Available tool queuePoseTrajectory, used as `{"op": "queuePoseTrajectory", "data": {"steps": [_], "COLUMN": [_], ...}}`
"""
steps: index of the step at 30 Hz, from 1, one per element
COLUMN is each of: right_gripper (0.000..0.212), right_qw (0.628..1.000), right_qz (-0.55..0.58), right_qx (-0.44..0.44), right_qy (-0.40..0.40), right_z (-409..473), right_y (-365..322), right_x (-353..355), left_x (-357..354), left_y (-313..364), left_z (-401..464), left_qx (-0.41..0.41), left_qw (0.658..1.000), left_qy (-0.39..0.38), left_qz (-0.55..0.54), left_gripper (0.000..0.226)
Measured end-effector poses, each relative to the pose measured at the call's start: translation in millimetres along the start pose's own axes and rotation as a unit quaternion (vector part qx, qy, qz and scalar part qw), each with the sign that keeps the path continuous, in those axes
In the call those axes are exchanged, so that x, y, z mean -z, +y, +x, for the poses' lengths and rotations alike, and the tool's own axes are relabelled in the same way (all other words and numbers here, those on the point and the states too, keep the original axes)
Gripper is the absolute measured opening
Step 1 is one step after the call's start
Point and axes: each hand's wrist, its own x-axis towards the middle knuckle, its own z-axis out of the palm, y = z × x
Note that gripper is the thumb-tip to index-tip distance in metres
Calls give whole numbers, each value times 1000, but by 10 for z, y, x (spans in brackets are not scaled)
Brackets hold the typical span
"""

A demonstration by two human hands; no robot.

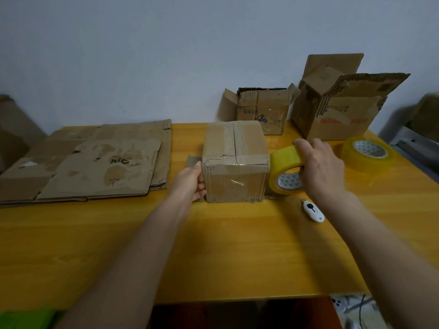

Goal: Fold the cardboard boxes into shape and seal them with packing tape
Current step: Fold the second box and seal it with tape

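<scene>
Yellow table (237, 245): hands steady box (235, 160), grip tape (283, 172).

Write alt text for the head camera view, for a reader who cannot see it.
A person's left hand steadies a closed cardboard box on a yellow table while the right hand holds a yellow tape roll against the box's right side. Flattened cardboard lies left; two open boxes, a second tape roll and a white cutter sit right.
</scene>
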Motion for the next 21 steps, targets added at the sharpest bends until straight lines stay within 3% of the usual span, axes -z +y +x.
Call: {"op": "queuePoseTrajectory", "data": {"steps": [5,8,10,12,14,15,18,21], "right_gripper": [45,45,48,51,53,54,62,72], "right_qw": [1000,1000,1000,998,996,993,955,852], "right_qz": [-17,-6,15,46,75,97,256,467], "right_qx": [-2,-5,4,6,13,21,23,-25], "right_qy": [1,-10,-27,-42,-53,-63,-146,-235], "right_z": [-2,-38,-43,-51,-78,-92,-97,-128], "right_y": [-58,-35,-21,-49,-116,-151,-201,-148], "right_x": [20,46,59,95,118,129,204,314], "left_x": [-185,-184,-114,-85,-187,-261,-372,-353], "left_y": [-152,-158,-110,-58,-2,5,26,82], "left_z": [105,94,40,-115,-274,-331,-356,-197], "left_qx": [6,-7,-100,-302,-469,-497,-450,-396], "left_qw": [975,970,947,870,791,767,736,743], "left_qy": [69,105,206,298,222,154,67,40], "left_qz": [211,219,226,249,323,376,501,538], "left_gripper": [64,55,39,31,29,30,38,45]}}
